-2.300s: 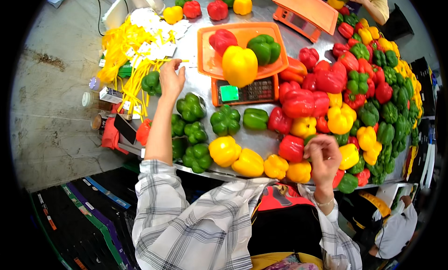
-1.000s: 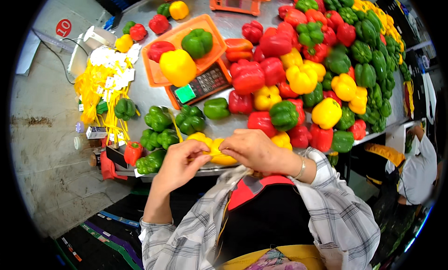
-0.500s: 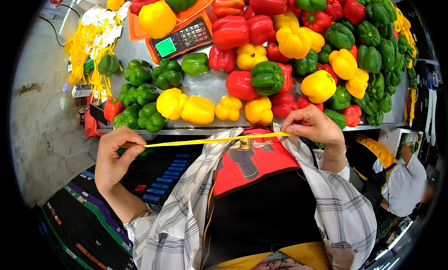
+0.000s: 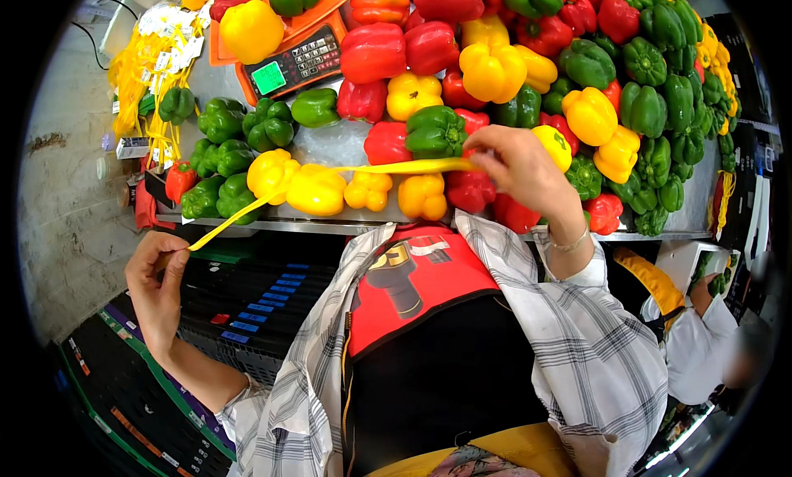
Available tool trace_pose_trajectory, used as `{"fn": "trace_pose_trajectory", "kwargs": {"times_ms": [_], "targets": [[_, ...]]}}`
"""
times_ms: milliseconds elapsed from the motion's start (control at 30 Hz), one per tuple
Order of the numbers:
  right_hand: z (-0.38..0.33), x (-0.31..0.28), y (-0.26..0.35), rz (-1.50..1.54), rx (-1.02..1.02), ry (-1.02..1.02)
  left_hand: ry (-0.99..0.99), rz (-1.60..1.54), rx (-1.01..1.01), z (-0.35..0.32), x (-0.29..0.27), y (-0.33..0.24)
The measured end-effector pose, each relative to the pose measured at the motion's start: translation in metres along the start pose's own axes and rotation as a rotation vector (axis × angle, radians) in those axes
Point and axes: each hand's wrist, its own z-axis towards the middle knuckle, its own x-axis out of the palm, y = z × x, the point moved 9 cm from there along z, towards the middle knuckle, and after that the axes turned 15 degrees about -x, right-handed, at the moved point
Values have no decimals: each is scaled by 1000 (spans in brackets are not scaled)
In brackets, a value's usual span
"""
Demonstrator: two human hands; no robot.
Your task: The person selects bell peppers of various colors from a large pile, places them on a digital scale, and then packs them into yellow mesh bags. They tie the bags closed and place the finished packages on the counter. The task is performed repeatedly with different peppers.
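While the left hand [image 4: 157, 283] pinches one end of a yellow band [image 4: 330, 180] low beside the desk [image 4: 330, 143], the right hand [image 4: 520, 168] closes its grip on the other end above the yellow peppers [image 4: 318, 188], the band drawn taut between them.

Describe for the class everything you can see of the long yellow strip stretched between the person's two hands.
The long yellow strip is thin, flat and bright yellow, apparently soft plastic or mesh. It is pulled taut in one line, running from the left hand, which pinches its lower end below the table edge, up to the right hand, which grips its upper end. It passes in front of the yellow bell peppers at the table's front edge; whether it touches them cannot be told.
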Motion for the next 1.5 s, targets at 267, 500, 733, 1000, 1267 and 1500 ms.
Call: {"fn": "trace_pose_trajectory", "kwargs": {"times_ms": [267, 500, 733, 1000, 1267, 1500], "targets": [[28, 33, 111, 416, -496, -195, 397, -81, 342, 21, 137, -76], [37, 43, 117, 418, -449, -408, 647, -457, 162, 34, 204, -65], [61, 35, 103, 416, -331, -434, 623, -788, 177, 40, 177, -75], [93, 50, 105, 644, -347, -424, 435, -677, 230, 67, 150, -51], [96, 63, 78, 1037, -135, -626, 221, -693, 351, 63, 155, -71], [105, 64, 106, 657, -233, -391, 480, -1236, 29, 84, 176, -54]]}}
